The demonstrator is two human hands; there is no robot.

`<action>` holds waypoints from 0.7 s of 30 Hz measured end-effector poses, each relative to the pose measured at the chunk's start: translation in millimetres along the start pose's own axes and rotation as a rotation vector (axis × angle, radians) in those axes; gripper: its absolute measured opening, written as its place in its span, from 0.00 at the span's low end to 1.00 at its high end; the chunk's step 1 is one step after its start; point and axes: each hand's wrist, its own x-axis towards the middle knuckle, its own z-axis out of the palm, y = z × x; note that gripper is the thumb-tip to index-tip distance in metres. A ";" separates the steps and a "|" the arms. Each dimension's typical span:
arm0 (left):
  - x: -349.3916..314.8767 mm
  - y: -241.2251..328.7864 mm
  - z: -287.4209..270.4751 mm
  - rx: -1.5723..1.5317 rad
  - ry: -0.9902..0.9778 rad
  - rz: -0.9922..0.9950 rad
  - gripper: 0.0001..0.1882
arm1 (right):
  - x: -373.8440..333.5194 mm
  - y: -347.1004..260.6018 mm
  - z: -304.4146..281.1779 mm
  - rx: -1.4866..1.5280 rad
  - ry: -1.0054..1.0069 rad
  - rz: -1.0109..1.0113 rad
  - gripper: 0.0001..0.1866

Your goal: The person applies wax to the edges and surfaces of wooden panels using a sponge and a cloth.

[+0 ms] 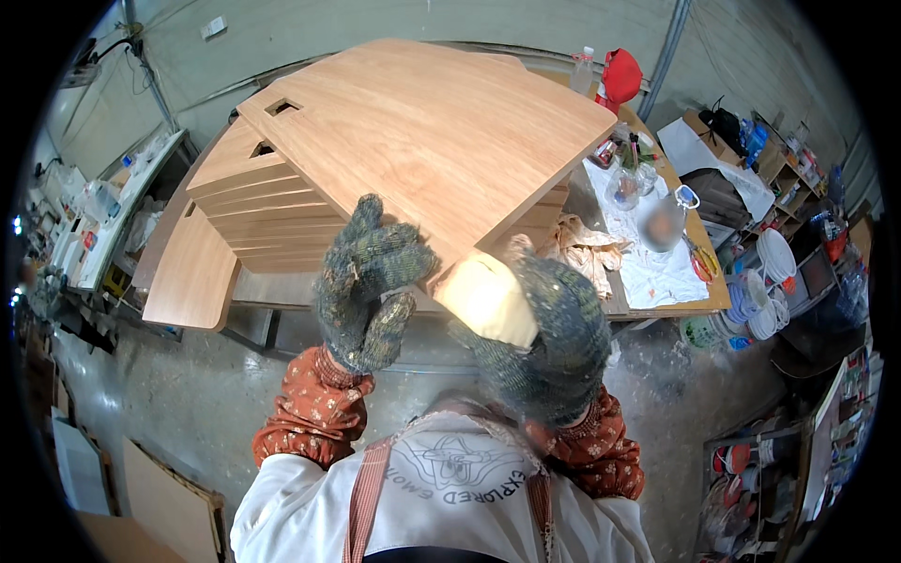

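A large wood-grain board (422, 141) lies on top of a stack of similar boards, one corner pointing toward me. My right hand (554, 338), in a dark knitted work glove, is closed around a pale yellow folded cloth or pad (488, 298). That pad sits right at the board's near corner. My left hand (368, 286), gloved the same way, is beside the board's near-left edge. Its fingers are bent and parted from the thumb, with nothing visible between them. Whether its fingertips touch the edge, I cannot tell.
Stacked boards (267, 220) fan out beneath, and a lower one (192, 272) juts left. On the right, a crumpled tan cloth (587, 246), a white cloth (657, 281), pliers (702, 263) and clear bottles (622, 188) lie on the table. White buckets (775, 255) stand farther right.
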 end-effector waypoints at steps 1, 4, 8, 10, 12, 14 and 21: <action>0.9 0.6 -1.1 0.014 -0.006 0.007 0.14 | -0.5 1.5 1.4 0.006 0.013 -0.009 0.34; 0.3 2.9 -1.7 0.010 -0.031 0.017 0.14 | -0.5 3.5 2.1 0.052 0.039 -0.001 0.34; -1.5 3.0 -3.8 0.057 -0.043 0.050 0.15 | -7.8 1.0 5.7 -0.056 0.069 0.014 0.34; 0.5 6.2 -7.3 0.171 -0.077 0.095 0.14 | -11.3 0.0 4.7 -0.110 0.094 0.014 0.34; 9.2 15.7 -8.8 0.363 -0.133 0.154 0.14 | -10.4 -0.6 -0.3 -0.163 0.057 0.081 0.35; 8.5 9.1 -3.4 0.403 -0.134 0.226 0.12 | -21.0 13.9 -4.4 -0.198 0.063 -0.076 0.35; -8.2 -2.9 -23.6 0.495 -0.194 0.325 0.25 | -40.0 4.3 4.2 0.125 0.294 0.202 0.35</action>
